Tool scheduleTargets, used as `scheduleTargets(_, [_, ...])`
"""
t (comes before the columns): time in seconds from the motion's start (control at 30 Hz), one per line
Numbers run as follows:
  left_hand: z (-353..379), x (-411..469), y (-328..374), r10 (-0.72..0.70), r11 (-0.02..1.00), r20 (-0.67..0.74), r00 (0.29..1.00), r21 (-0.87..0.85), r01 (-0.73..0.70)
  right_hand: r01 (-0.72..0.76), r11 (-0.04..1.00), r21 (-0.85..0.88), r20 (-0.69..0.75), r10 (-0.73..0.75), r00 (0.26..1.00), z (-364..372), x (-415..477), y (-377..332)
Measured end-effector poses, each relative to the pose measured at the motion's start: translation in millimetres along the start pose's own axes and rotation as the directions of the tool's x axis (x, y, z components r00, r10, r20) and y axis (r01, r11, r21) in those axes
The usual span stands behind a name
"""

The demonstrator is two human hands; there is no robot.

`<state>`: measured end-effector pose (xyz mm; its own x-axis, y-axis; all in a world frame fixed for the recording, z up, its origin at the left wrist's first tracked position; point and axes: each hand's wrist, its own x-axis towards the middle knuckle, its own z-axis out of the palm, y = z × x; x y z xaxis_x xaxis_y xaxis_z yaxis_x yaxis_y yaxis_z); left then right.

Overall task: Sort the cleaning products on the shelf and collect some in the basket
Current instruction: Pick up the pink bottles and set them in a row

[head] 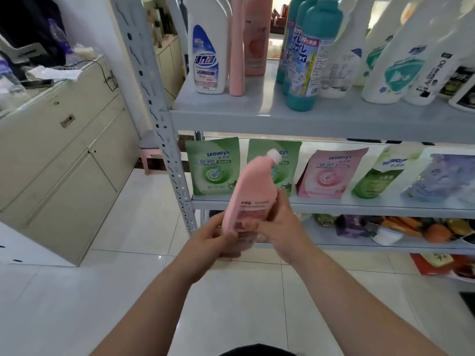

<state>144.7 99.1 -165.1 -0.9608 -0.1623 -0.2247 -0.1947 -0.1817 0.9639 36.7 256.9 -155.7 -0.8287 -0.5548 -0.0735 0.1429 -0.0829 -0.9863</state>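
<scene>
The left hand (218,236) is gripping the lower body of a pink plastic bottle (253,191) from the left side, with its fingers curling round it. The right hand (280,224) is gripping the same bottle from the right side, with its thumb lying across the printed label on the front. Both hands are closing firmly on the bottle and are holding it in the air, clear of every shelf board. The bottle is tilting, with its pale pink cap (274,155) pointing up and to the right. It is hanging in front of the middle level of a grey metal shelving unit (164,119).

On that middle level, a first green stand-up pouch (212,167) is standing at the left end. A second green pouch (289,160) is standing just beside it and is being partly covered by the bottle. Further right, a pink pouch (330,173), a green-and-white pouch (377,176) and a lavender pouch (437,176) are leaning in a row.

On the upper level, a white bottle with a blue label (209,47) is standing at the left end, with a slim pink bottle (236,52) just beside it. Teal bottles (308,60) are standing near the front edge, and white spray bottles (390,60) are crowding the right side.

A beige metal cabinet (64,163) is standing left of the unit on a white tiled floor (128,291).
</scene>
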Motion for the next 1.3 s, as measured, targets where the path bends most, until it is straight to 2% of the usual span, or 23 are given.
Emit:
scheduleTargets(0.1, [15.5, 10.5, -4.9, 0.094, 0.994, -0.057, 0.994, 0.068, -0.090, 0.033, 0.999, -0.018, 0.002, -0.033, 0.999, -18.3, 1.9, 1.4])
scheduleTargets(0.17, [30.5, 15.3, -4.9, 0.109, 0.991, -0.100, 0.989, 0.090, -0.100, -0.004, 1.000, 0.020, 0.015, 0.003, 1.000, -27.9, 4.3, -1.1])
scheduleTargets(0.23, [46.3, 19.6, -4.4, 0.028, 0.997, -0.157, 0.987, 0.074, -0.017, -0.135, 0.967, 0.215, 0.117, 0.112, 0.987, -35.5, 7.4, -6.4])
scheduleTargets(0.27, [54.4, 21.4, -5.4, -0.057, 0.998, -0.162, 0.985, 0.019, 0.061, -0.204, 0.928, 0.312, 0.196, 0.148, 0.969, -39.4, 7.9, -9.6])
scheduleTargets(0.33, [70.9, 24.2, -7.5, -0.257, 0.955, -0.064, 0.964, -0.167, 0.244, -0.301, 0.864, 0.403, 0.316, 0.178, 0.932, -46.4, 7.5, -14.3])
scheduleTargets(0.4, [86.3, 26.4, -8.7, -0.310, 0.884, 0.144, 0.940, -0.320, 0.341, -0.327, 0.870, 0.368, 0.326, 0.209, 0.922, -52.0, 7.1, -12.4])
scheduleTargets(0.47, [94.6, 28.1, -5.7, -0.280, 0.844, 0.274, 0.920, -0.387, 0.372, -0.307, 0.894, 0.326, 0.243, 0.234, 0.941, -53.7, 8.0, -11.0])
scheduleTargets(0.53, [92.8, 31.2, -2.8, -0.266, 0.864, 0.302, 0.915, -0.347, 0.366, -0.258, 0.900, 0.350, 0.070, 0.249, 0.966, -55.3, 11.5, -10.9])
scheduleTargets(0.6, [81.2, 32.8, -2.1, -0.277, 0.896, 0.245, 0.929, -0.284, 0.342, -0.152, 0.932, 0.330, -0.072, 0.186, 0.980, -55.8, 13.1, -13.7])
scheduleTargets(0.7, [66.1, 29.8, 0.3, -0.217, 0.966, 0.038, 0.976, -0.135, 0.220, -0.067, 0.963, 0.262, -0.167, 0.114, 0.979, -51.6, 9.9, -12.5])
scheduleTargets(0.77, [63.6, 27.0, 1.2, -0.200, 0.980, -0.104, 0.974, -0.037, 0.197, -0.061, 0.974, 0.218, -0.163, 0.098, 0.982, -43.3, 6.3, -10.2])
scheduleTargets(0.83, [63.1, 22.7, 0.1, -0.258, 0.966, -0.203, 0.945, -0.051, 0.253, -0.082, 0.975, 0.206, -0.087, 0.102, 0.991, -33.6, 2.3, -8.8])
scheduleTargets(0.87, [61.4, 19.9, -1.8, -0.315, 0.948, -0.206, 0.927, -0.120, 0.295, -0.097, 0.974, 0.206, -0.034, 0.106, 0.994, -28.9, 0.1, -10.1])
scheduleTargets(0.93, [55.9, 13.3, -3.6, -0.423, 0.863, -0.076, 0.903, -0.337, 0.376, -0.099, 0.984, 0.149, 0.050, 0.092, 0.995, -21.1, -3.6, -14.8])
scheduleTargets(1.0, [49.5, 5.5, -2.5, -0.440, 0.764, 0.087, 0.894, -0.487, 0.423, -0.064, 0.996, 0.056, 0.078, 0.059, 0.995, -13.9, -7.0, -18.2])
scheduleTargets(1.07, [45.2, -0.6, -0.1, -0.417, 0.745, 0.137, 0.898, -0.514, 0.425, -0.045, 0.999, 0.009, 0.078, 0.044, 0.996, -6.7, -9.2, -18.1])
scheduleTargets(1.17, [40.8, -5.1, 2.6, -0.402, 0.792, 0.080, 0.912, -0.470, 0.390, -0.048, 0.999, 0.003, 0.080, 0.048, 0.996, 3.8, -12.2, -15.5])
scheduleTargets(1.23, [37.9, -6.1, -0.5, -0.371, 0.865, -0.058, 0.927, -0.385, 0.322, -0.058, 0.998, -0.016, 0.080, 0.059, 0.995, 9.2, -13.9, -14.5])
scheduleTargets(1.3, [36.5, -8.4, -6.1, -0.262, 0.943, -0.168, 0.950, -0.252, 0.216, -0.056, 0.998, -0.041, 0.021, 0.057, 0.998, 12.3, -14.2, -12.5])
